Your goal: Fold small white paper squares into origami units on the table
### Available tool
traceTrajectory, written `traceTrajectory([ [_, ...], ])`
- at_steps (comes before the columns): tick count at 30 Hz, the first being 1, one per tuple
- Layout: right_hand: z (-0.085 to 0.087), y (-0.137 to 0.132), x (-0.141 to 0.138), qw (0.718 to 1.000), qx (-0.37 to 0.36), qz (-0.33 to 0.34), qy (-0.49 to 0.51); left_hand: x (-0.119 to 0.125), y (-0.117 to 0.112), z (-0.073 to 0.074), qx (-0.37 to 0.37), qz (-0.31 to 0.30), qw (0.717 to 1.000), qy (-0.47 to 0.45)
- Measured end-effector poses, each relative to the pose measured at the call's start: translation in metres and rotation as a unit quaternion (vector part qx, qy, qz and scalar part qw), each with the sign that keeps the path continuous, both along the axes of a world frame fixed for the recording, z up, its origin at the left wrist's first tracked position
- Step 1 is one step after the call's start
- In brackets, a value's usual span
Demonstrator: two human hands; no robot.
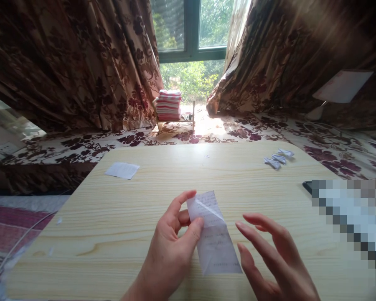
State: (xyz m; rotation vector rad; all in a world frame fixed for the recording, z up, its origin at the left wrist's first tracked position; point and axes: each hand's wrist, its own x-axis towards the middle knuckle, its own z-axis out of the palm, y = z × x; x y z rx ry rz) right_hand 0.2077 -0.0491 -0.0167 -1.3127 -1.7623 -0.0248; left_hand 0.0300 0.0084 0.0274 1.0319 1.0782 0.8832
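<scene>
My left hand (172, 246) pinches a creased strip of white paper (214, 238) between thumb and fingers, holding it just above a light wooden table (144, 209). The strip has faint writing and a diagonal fold near its top. My right hand (274, 259) hovers beside the paper's right edge with fingers stretched out and apart, holding nothing and not touching the paper.
A small white paper square (122, 170) lies at the table's far left. Several small folded paper pieces (277, 159) sit at the far right. A dark phone edge (307, 186) borders a blurred patch. Behind are floral curtains, a striped folded cloth (168, 104) and a window.
</scene>
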Motion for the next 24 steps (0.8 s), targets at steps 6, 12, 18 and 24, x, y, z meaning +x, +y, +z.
traceTrajectory([
  [6,0.016,0.000,0.000,0.977,-0.135,0.052,0.156,0.004,-0.005,0.003,0.004,-0.040,0.999,0.005],
  [12,0.019,0.004,-0.016,0.941,-0.145,0.047,0.300,0.000,-0.013,0.002,0.095,-0.039,0.994,0.049],
  [18,0.016,0.006,-0.018,0.924,-0.169,-0.011,0.343,-0.001,-0.022,0.008,0.200,0.032,0.972,0.117],
  [24,0.016,0.012,-0.014,0.941,-0.174,0.045,0.287,0.002,-0.014,0.006,0.230,-0.010,0.951,0.206],
])
